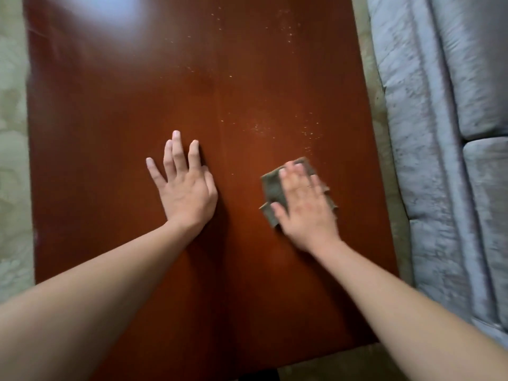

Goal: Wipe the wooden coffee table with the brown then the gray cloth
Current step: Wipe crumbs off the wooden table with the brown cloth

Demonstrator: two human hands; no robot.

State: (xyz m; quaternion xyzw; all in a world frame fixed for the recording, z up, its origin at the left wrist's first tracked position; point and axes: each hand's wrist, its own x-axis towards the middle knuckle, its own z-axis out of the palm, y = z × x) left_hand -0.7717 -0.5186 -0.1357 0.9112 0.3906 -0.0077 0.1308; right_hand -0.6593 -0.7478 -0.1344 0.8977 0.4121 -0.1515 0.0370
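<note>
The left hand (187,191) lies flat on the coffee table (110,105) about midway between its left and right edges. Its fingers are straight and spread and it holds nothing. It looks placed there as a prop, taking the person's weight as they lean over the top.

The right hand (305,207) is also flat, with straight fingers pressing down on a small crumpled cloth (272,188) rather than closing around it. A flat palm keeps the fabric spread against the wood, which suits wiping. The cloth is a dull olive-brown, so it is probably the brown one and this the first pass. The hand is slightly blurred, which suggests it is mid-stroke.

The cloth sits on the right half of the table, nearer the right edge than the middle and closer to the near edge than the far one. Just beyond it, toward the far edge, pale specks (258,127) of dust or crumbs are scattered over the right half, so most of the dirty area is not yet wiped. No gray cloth is in view.

A gray-blue sofa (439,133) runs along the right edge, and a pale patterned carpet (12,133) shows past the left edge.
</note>
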